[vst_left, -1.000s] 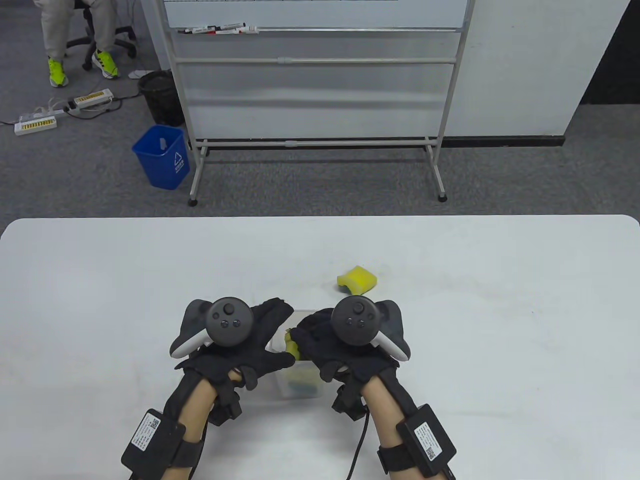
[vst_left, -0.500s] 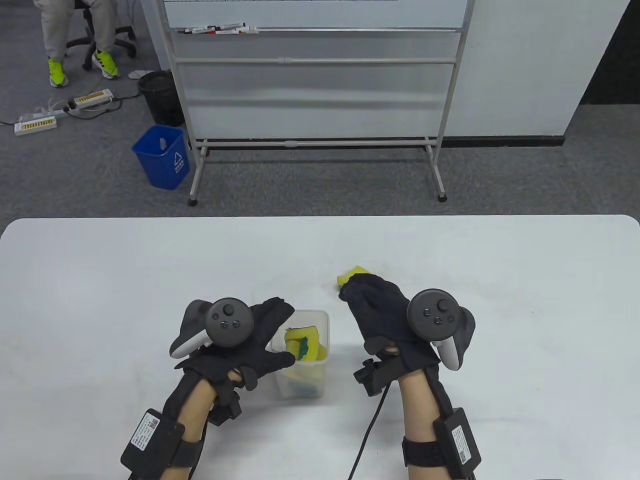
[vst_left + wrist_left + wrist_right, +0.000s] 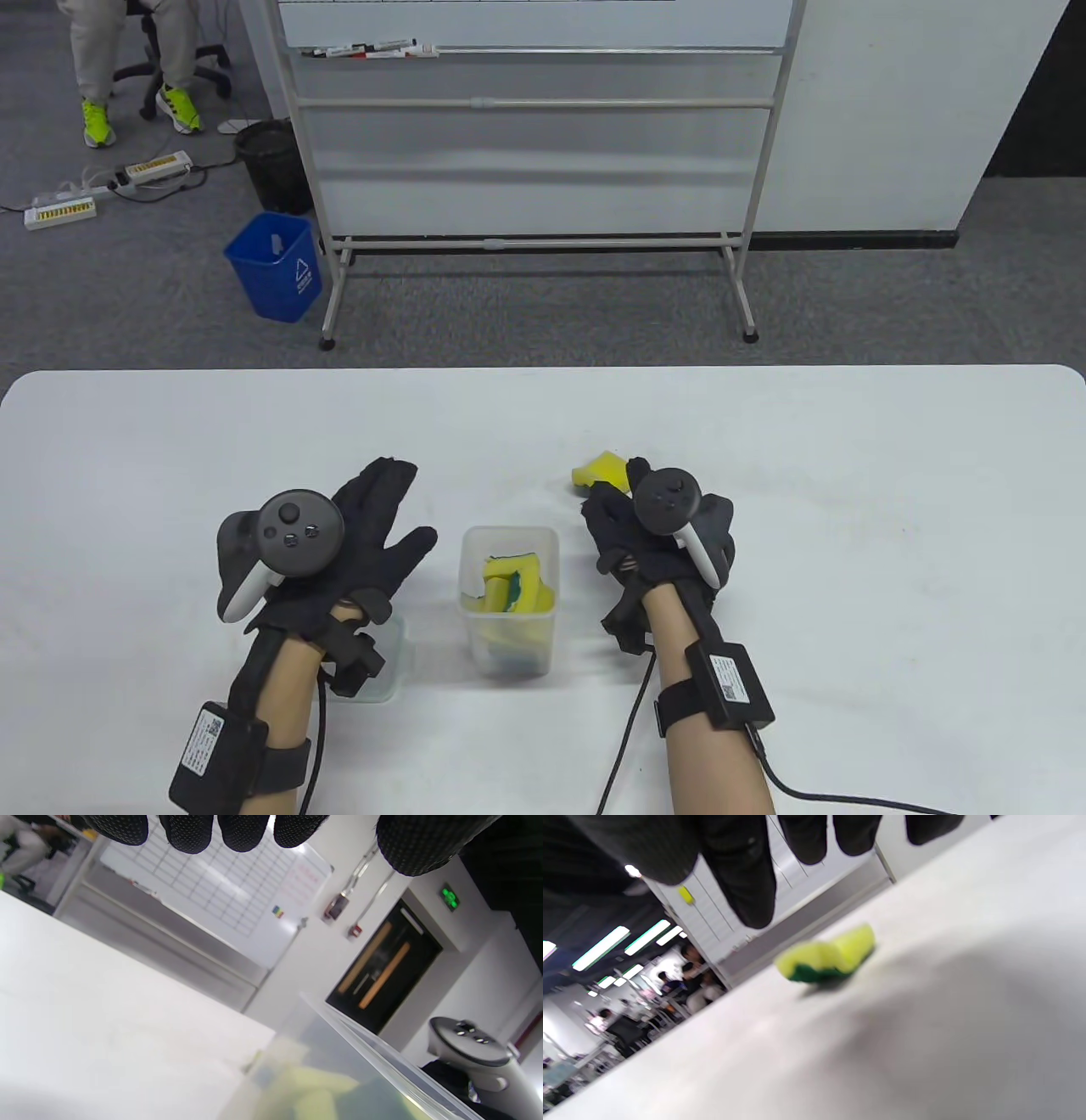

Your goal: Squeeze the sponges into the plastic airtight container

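plainly, the tabletop (image 3: 848,475) carries an open tub (image 3: 509,543) of sponges between both hands; the loose sponge (image 3: 604,469) lies just beyond the right fingers (image 3: 604,509), spread and empty. left fingers (image 3: 382,501) splayed, empty. probably light, soft; pinch its sides.

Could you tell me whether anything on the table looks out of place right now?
One yellow sponge lies loose on the table, outside the plastic container, which already holds sponges crammed unevenly. Nothing looks spilled or damaged.
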